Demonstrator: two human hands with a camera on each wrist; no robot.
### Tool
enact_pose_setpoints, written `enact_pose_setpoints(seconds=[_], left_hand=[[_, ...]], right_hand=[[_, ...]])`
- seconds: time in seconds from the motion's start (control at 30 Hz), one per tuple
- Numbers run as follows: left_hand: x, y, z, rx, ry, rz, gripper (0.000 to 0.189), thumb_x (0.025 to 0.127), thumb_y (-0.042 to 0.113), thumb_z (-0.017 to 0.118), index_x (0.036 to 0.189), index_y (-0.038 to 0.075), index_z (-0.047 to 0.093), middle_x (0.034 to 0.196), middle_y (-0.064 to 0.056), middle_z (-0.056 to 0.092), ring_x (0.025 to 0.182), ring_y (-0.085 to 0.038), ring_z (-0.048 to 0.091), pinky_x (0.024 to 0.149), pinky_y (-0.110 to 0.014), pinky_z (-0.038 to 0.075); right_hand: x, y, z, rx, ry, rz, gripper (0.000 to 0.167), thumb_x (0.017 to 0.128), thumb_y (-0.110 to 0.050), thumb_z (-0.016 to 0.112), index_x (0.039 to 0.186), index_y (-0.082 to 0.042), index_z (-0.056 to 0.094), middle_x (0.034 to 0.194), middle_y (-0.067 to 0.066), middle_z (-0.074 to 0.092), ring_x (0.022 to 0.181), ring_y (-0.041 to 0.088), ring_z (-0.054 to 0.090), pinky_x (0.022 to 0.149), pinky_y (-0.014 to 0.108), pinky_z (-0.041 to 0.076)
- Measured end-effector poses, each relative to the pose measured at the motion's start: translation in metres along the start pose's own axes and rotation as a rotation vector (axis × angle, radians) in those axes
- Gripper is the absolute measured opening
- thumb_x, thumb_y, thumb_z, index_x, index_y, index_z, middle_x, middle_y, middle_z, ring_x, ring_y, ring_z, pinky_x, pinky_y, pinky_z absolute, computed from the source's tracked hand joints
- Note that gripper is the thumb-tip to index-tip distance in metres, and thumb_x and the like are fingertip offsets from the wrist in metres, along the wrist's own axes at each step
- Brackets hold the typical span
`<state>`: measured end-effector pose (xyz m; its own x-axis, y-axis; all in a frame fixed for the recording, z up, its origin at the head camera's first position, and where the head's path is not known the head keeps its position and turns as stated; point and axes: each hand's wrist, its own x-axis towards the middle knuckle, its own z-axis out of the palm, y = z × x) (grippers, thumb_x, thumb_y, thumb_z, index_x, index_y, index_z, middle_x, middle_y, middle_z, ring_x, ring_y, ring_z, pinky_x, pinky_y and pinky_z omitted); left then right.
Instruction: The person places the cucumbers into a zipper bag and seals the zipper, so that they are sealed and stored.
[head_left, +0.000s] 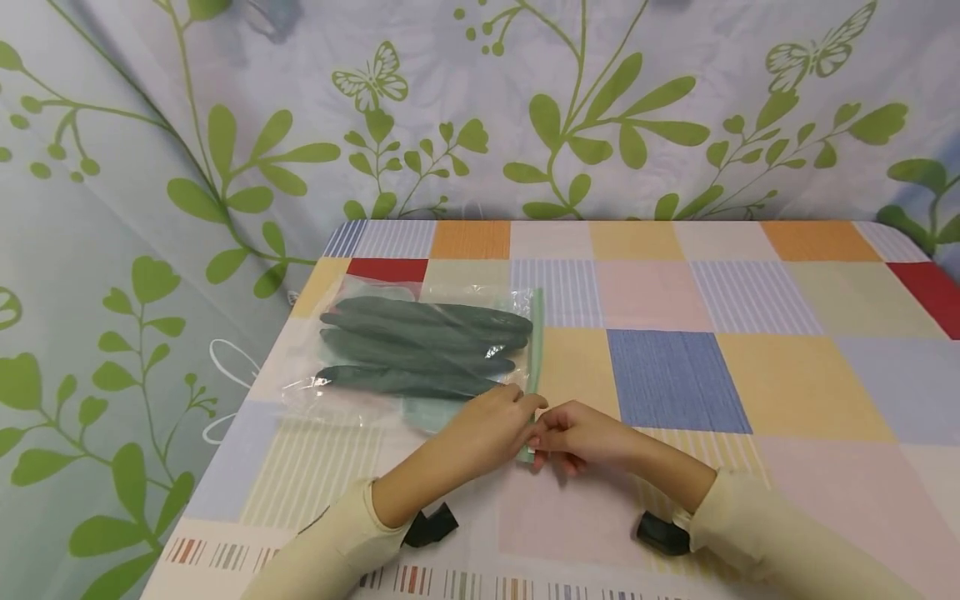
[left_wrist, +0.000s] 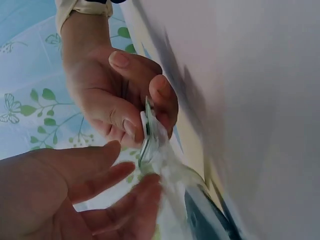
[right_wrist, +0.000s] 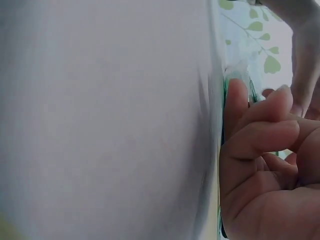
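Observation:
A clear zip bag (head_left: 536,350) with a green strip along its right edge lies on the left part of the table. Inside it are several long, dark green cucumbers (head_left: 420,358), side by side. My right hand (head_left: 588,433) pinches the near end of the strip, by a small white slider (left_wrist: 144,124), between thumb and curled fingers. My left hand (head_left: 491,425) is at the strip's near end, over the bag's corner. In the left wrist view its thumb and fingers (left_wrist: 102,157) are loosely spread beside the bag's edge, not closed on it.
A patchwork tablecloth (head_left: 675,379) covers the table. Behind and to the left hangs a curtain (head_left: 480,100) with green leaves and butterflies. A white cord (head_left: 225,358) shows beyond the table's left edge. Black wrist devices (head_left: 663,533) sit under both sleeves.

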<state>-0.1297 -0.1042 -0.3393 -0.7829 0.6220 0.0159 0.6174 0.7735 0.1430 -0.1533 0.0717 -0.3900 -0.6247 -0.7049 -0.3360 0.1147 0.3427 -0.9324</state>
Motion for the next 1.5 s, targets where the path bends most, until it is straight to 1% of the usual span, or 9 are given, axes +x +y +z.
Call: enact_pose_setpoints(seconds=[0.1, 0.2, 0.33, 0.43, 0.5, 0.57, 0.8, 1.27, 1.5], left_hand=[[-0.016, -0.004, 0.0, -0.035, 0.015, -0.049, 0.035, 0.089, 0.03, 0.057, 0.12, 0.013, 0.056, 0.093, -0.003, 0.062, 0.073, -0.014, 0.06, 0.061, -0.025, 0.048], [-0.035, -0.007, 0.002, -0.244, -0.013, -0.087, 0.036, 0.088, 0.032, 0.058, 0.119, 0.014, 0.056, 0.086, 0.003, 0.063, 0.064, -0.006, 0.058, 0.055, -0.022, 0.045], [-0.053, -0.006, 0.014, -0.957, -0.201, -0.141, 0.031, 0.091, 0.024, 0.055, 0.117, 0.008, 0.057, 0.084, -0.002, 0.066, 0.059, -0.002, 0.056, 0.052, -0.018, 0.046], [-0.058, -0.002, 0.029, -1.552, -0.365, -0.271, 0.041, 0.094, 0.027, 0.047, 0.126, 0.0, 0.047, 0.102, -0.018, 0.064, 0.078, -0.014, 0.065, 0.063, -0.03, 0.054], [-0.058, 0.003, 0.04, -1.82, -0.416, -0.374, 0.05, 0.096, 0.033, 0.043, 0.131, -0.002, 0.038, 0.114, -0.023, 0.059, 0.094, -0.024, 0.064, 0.075, -0.04, 0.053], [-0.055, 0.007, 0.049, -1.975, -0.419, -0.46, 0.057, 0.095, 0.04, 0.041, 0.132, -0.003, 0.033, 0.12, -0.025, 0.055, 0.104, -0.031, 0.06, 0.084, -0.047, 0.049], [-0.042, 0.016, 0.062, -2.077, -0.344, -0.567, 0.06, 0.092, 0.051, 0.041, 0.126, 0.003, 0.033, 0.119, -0.023, 0.057, 0.109, -0.034, 0.057, 0.088, -0.047, 0.046], [-0.042, 0.02, 0.064, -2.03, -0.244, -0.551, 0.019, 0.096, 0.033, 0.042, 0.099, 0.015, 0.047, 0.089, -0.003, 0.068, 0.096, -0.022, 0.065, 0.073, -0.036, 0.054], [-0.043, 0.019, 0.065, -2.017, -0.22, -0.551, 0.017, 0.095, 0.03, 0.043, 0.097, 0.014, 0.048, 0.09, -0.005, 0.068, 0.098, -0.026, 0.064, 0.071, -0.035, 0.054]], right_hand=[[0.002, 0.0, 0.002, 0.004, -0.011, 0.009, 0.024, 0.089, -0.019, 0.056, 0.084, 0.004, 0.06, 0.074, 0.009, 0.069, 0.04, 0.005, 0.045, 0.039, 0.017, 0.032], [0.002, -0.002, 0.003, 0.022, -0.026, 0.012, 0.028, 0.09, -0.021, 0.056, 0.082, 0.005, 0.059, 0.073, 0.01, 0.069, 0.041, 0.004, 0.046, 0.04, 0.017, 0.032], [0.002, -0.004, 0.003, 0.023, -0.029, 0.005, 0.031, 0.09, -0.023, 0.055, 0.081, 0.007, 0.058, 0.071, 0.007, 0.067, 0.041, 0.004, 0.045, 0.04, 0.017, 0.032], [0.002, -0.004, 0.003, 0.018, -0.027, -0.009, 0.032, 0.091, -0.022, 0.053, 0.081, 0.009, 0.057, 0.069, 0.002, 0.065, 0.041, 0.004, 0.045, 0.04, 0.017, 0.033], [0.002, -0.004, 0.003, 0.023, -0.026, -0.01, 0.032, 0.091, -0.021, 0.053, 0.081, 0.009, 0.056, 0.068, 0.0, 0.065, 0.04, 0.004, 0.044, 0.04, 0.017, 0.033], [0.002, -0.005, 0.002, 0.025, -0.023, -0.011, 0.031, 0.092, -0.02, 0.052, 0.082, 0.009, 0.056, 0.068, -0.001, 0.064, 0.041, 0.004, 0.044, 0.04, 0.016, 0.032], [-0.001, -0.005, 0.002, 0.0, 0.002, -0.004, 0.028, 0.09, -0.02, 0.055, 0.083, 0.007, 0.057, 0.062, -0.003, 0.052, 0.044, 0.004, 0.036, 0.041, 0.017, 0.029], [-0.002, -0.007, 0.008, -0.018, 0.028, 0.014, 0.024, 0.088, -0.017, 0.054, 0.078, 0.004, 0.055, 0.067, -0.002, 0.054, 0.057, 0.008, 0.043, 0.052, 0.019, 0.036], [0.003, -0.008, 0.004, -0.017, 0.081, 0.063, 0.021, 0.088, -0.017, 0.053, 0.077, 0.001, 0.054, 0.063, 0.002, 0.061, 0.055, 0.011, 0.056, 0.048, 0.022, 0.041]])
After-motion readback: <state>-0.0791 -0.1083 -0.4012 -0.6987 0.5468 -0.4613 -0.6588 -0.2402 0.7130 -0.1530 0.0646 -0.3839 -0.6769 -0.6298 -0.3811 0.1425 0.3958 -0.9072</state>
